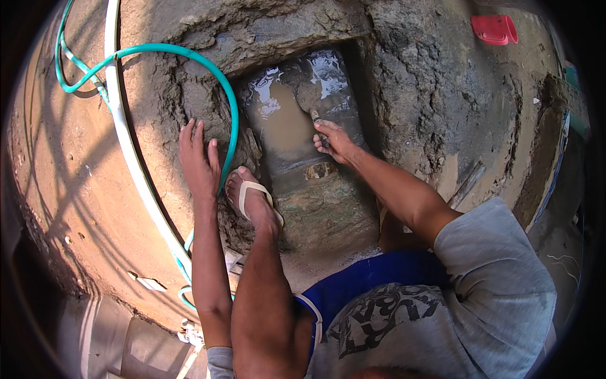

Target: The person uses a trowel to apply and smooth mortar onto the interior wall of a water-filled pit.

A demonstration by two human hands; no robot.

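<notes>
My right hand [332, 140] is closed round the handle of a trowel [314, 115], reaching down into a rectangular pit. The trowel's blade is coated in mud and hard to tell from the wet grey surface [350, 123] beneath it. Beside the blade lies a shallow puddle of brown water [279, 120]. My left hand [200, 165] rests on the muddy earth left of the pit, fingers stretched out and holding nothing. Just right of it curves a green hose [231, 95].
My foot in a cream flip-flop [255, 187] stands on the pit's left edge. A white pipe [120, 120] runs along the left ground. Rough mud walls [410, 95] rise beside the pit. A red plastic container [494, 30] lies at the far right.
</notes>
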